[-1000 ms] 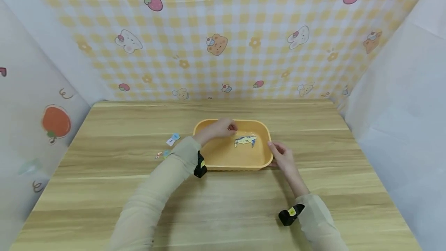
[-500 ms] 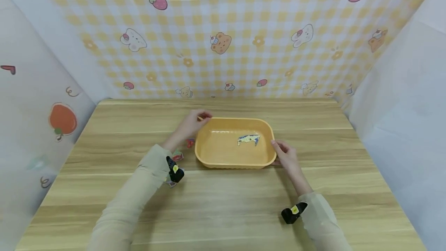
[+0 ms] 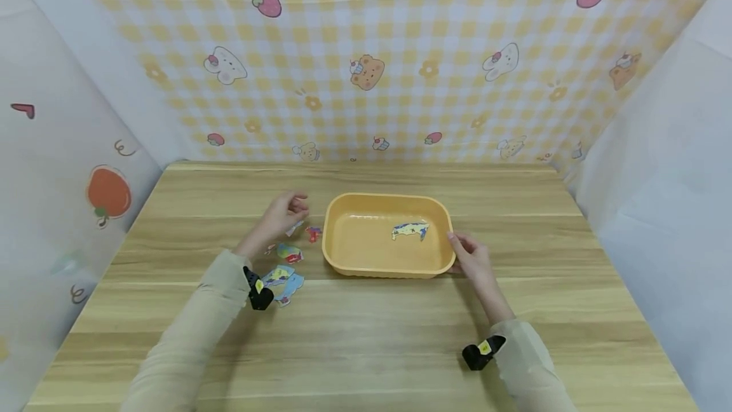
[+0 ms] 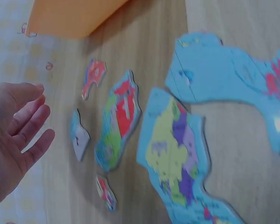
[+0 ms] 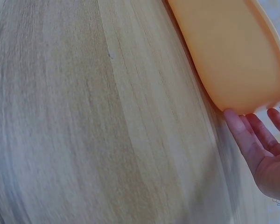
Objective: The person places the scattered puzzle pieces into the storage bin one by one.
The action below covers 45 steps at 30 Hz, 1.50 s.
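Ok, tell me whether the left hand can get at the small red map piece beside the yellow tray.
Probably yes: the left hand looks relaxed, holds nothing visible and is close to the small red map piece. Nothing covers that piece, and the yellow tray stands on its far side from the hand.

From where I stand, both arms are in pale cream: the left sleeve [image 3: 185, 332] and the right sleeve [image 3: 525, 361] run long, softly wrinkled along the forearm. Near each cuff sits a small, angular black block, the left wrist camera [image 3: 259, 295] and the right wrist camera [image 3: 474, 358], each marked with a yellow patch (bright enough to catch my eye).
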Each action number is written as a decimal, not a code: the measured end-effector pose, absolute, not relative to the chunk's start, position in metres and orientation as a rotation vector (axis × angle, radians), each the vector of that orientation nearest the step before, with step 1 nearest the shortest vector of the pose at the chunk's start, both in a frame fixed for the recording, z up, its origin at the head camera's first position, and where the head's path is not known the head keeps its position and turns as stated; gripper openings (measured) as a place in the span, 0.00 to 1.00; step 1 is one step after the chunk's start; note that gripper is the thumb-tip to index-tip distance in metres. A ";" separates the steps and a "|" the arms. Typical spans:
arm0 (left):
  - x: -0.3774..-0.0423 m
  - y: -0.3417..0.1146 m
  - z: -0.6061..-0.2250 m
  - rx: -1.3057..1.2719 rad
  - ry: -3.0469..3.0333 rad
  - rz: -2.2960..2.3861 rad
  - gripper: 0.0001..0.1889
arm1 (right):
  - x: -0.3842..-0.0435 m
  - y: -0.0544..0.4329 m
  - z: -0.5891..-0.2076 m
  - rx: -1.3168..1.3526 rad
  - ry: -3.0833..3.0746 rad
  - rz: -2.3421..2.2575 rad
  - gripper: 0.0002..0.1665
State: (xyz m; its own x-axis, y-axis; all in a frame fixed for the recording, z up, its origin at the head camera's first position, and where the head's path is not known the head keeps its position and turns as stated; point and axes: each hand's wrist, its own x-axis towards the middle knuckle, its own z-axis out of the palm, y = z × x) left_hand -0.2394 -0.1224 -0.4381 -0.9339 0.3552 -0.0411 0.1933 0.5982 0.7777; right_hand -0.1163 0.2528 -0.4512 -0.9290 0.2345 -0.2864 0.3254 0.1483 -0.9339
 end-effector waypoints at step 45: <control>-0.219 -0.155 -0.446 0.059 2.517 1.155 0.11 | -0.114 0.247 -0.449 0.586 2.341 -1.885 0.35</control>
